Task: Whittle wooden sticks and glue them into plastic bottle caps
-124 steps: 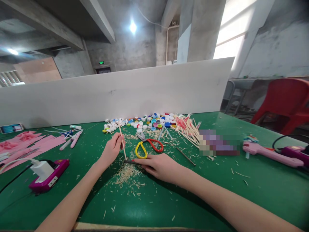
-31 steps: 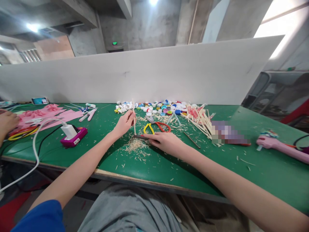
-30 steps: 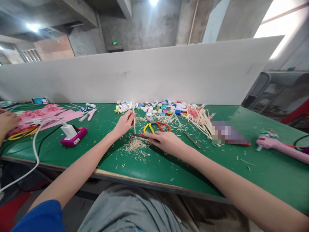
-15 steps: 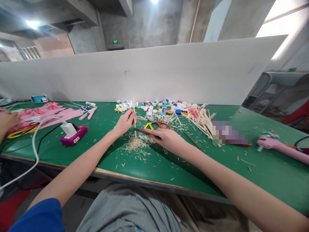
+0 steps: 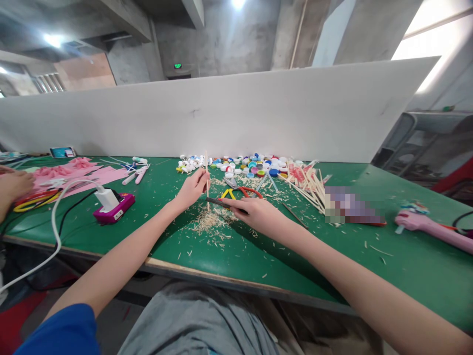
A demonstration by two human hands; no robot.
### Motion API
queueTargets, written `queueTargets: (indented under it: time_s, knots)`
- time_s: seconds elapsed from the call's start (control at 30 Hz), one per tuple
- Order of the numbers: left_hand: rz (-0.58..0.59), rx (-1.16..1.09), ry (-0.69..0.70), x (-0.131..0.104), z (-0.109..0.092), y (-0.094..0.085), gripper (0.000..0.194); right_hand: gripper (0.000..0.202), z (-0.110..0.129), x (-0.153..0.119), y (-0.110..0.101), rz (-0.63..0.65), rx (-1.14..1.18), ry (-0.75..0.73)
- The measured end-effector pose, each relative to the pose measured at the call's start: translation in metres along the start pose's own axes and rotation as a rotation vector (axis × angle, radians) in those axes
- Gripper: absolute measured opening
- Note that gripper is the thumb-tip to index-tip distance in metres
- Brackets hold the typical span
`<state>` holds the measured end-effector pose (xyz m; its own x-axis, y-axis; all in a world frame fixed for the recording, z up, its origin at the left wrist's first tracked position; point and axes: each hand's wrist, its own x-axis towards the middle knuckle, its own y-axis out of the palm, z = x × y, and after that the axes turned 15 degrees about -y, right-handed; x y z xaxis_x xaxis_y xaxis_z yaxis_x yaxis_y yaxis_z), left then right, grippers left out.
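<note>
My left hand [image 5: 194, 186] is closed around a thin wooden stick [image 5: 207, 165], held upright with its lower end over a pile of wood shavings [image 5: 209, 220]. In my right hand [image 5: 249, 209] is a dark, narrow knife-like blade [image 5: 215, 200], its tip against or very near the stick's lower part. The index finger lies along the blade. Just beyond my right hand are pliers [image 5: 248, 191] with red and yellow handles, partly hidden by it.
Bottle caps [image 5: 254, 165] lie along the white partition [image 5: 221, 118]. Several wooden sticks [image 5: 308, 185] are heaped at right, near a pink glue gun [image 5: 424, 224]. A purple power strip [image 5: 114, 209] with a white plug sits left. Another person's hand [image 5: 16, 185] is by pink sheets [image 5: 107, 175].
Both hands keep their hold on stick and blade, with hardly any movement. The whole view has shifted slightly. The other person's hand at far left has moved a little.
</note>
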<state>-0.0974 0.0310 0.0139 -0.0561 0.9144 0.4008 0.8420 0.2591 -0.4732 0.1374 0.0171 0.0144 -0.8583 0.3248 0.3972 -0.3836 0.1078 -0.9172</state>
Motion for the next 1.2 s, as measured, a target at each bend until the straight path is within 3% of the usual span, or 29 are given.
queueTargets:
  time_s: [0.67, 0.87, 1.2]
  knots:
    - [-0.019, 0.017, 0.0, 0.0007, 0.0015, 0.0001, 0.03, 0.041, 0.0025, 0.0004, -0.0012, 0.006, 0.001, 0.013]
    - [-0.027, 0.019, -0.002, 0.0005, 0.0022, -0.0011, 0.031, 0.043, 0.0062, -0.0035, -0.0041, 0.127, 0.032, 0.006]
    - [-0.024, 0.015, 0.004, 0.0001, 0.0018, -0.0011, 0.031, 0.042, 0.0056, -0.0077, 0.0006, -0.004, -0.122, -0.057]
